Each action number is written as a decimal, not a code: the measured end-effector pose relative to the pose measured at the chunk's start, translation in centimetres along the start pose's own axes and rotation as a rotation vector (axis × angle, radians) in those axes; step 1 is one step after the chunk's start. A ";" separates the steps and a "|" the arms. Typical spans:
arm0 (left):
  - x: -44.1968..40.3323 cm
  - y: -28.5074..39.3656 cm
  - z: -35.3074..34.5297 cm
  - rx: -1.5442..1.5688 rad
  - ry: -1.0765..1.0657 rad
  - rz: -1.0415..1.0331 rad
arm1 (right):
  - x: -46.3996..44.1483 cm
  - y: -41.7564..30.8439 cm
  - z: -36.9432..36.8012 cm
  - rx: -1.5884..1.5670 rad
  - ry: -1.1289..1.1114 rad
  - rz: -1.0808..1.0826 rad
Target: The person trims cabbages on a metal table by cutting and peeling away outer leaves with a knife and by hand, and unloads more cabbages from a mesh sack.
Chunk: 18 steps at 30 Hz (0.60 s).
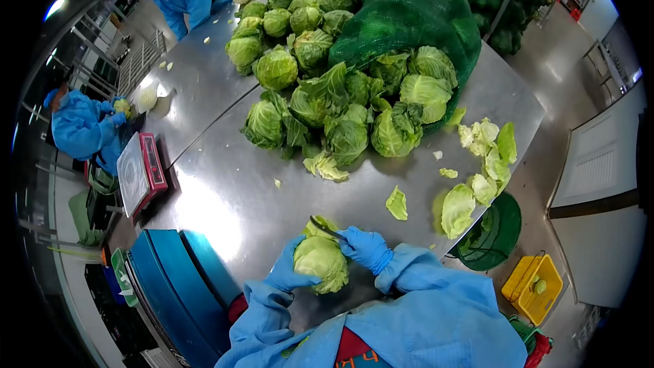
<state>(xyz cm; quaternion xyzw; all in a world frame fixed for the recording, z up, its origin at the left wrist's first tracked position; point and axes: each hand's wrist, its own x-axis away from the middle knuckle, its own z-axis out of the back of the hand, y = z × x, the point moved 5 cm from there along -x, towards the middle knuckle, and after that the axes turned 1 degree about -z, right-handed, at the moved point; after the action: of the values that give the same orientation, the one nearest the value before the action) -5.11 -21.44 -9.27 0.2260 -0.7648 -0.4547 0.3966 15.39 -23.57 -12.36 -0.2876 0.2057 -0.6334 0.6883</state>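
Note:
A pale green cabbage is held close to my body over the near edge of the metal table. My left hand, in a blue glove, wraps round its left side. In my right hand, also gloved in blue, is a dark knife, its blade pointing left across the top of the cabbage. A leaf stands up behind the blade at the cabbage's far side. Whether the blade is cutting in, I cannot tell.
Whole cabbages are heaped beyond, some spilling from a green mesh bag. Loose leaves lie at the right edge, above a green basket. A red scale and blue bins stand left. Two co-workers are at the far left.

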 end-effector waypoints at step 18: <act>-2.3 1.4 -6.7 0.814 0.274 0.008 | 9.0 12.7 15.0 0.207 0.633 -0.381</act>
<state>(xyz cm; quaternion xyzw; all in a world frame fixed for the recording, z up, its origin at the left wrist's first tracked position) 1.73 -22.61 -7.12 0.4196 -0.8229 -0.0803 0.3747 35.71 -30.03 -8.73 -0.0400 0.2858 -0.8249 0.4861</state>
